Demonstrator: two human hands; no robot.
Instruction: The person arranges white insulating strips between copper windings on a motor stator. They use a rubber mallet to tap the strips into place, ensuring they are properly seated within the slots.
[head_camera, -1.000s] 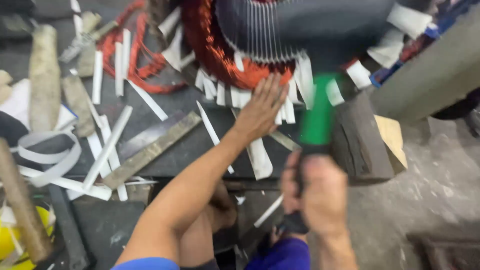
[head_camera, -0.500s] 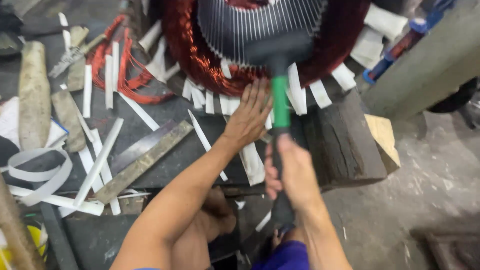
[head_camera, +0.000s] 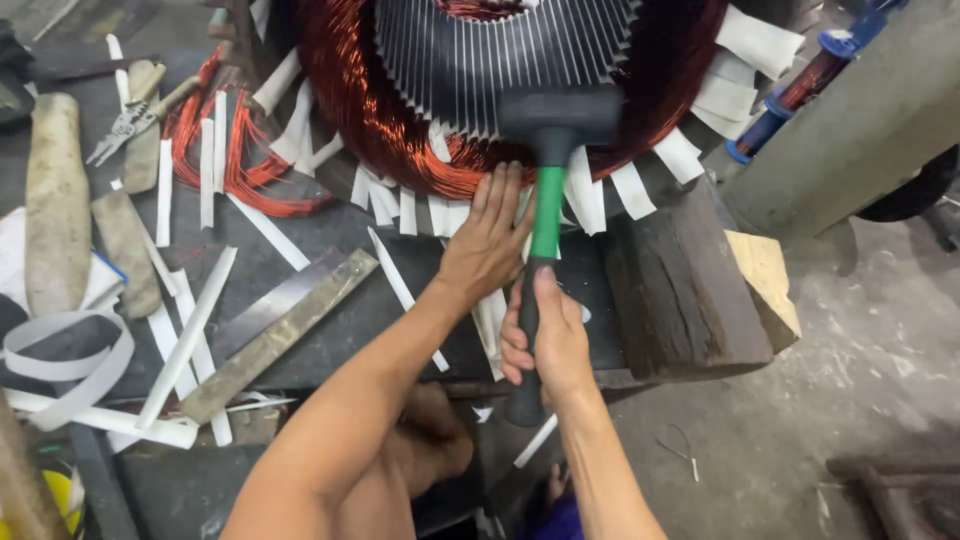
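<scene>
So the big motor core sits at the top of the bench, a dark ribbed ring wrapped in copper wire, with white paper strips sticking out all around its lower edge. The right hand is wrapped tight around the black grip of a mallet, fingers fully closed on it, just below the core. The mallet's green shaft runs straight up from that fist and its black head sits right against the copper at the core's bottom edge. The left hand is flat and open, fingers spread, pressing on the copper and paper strips just left of the mallet shaft, holding nothing.

Right of the hands, under the core's lower right side, there's a dark wooden block. Left of the core: a loose bundle of copper wire loops, pliers, scattered white strips and a flat metal bar lying diagonally. Concrete floor shows past the block.
</scene>
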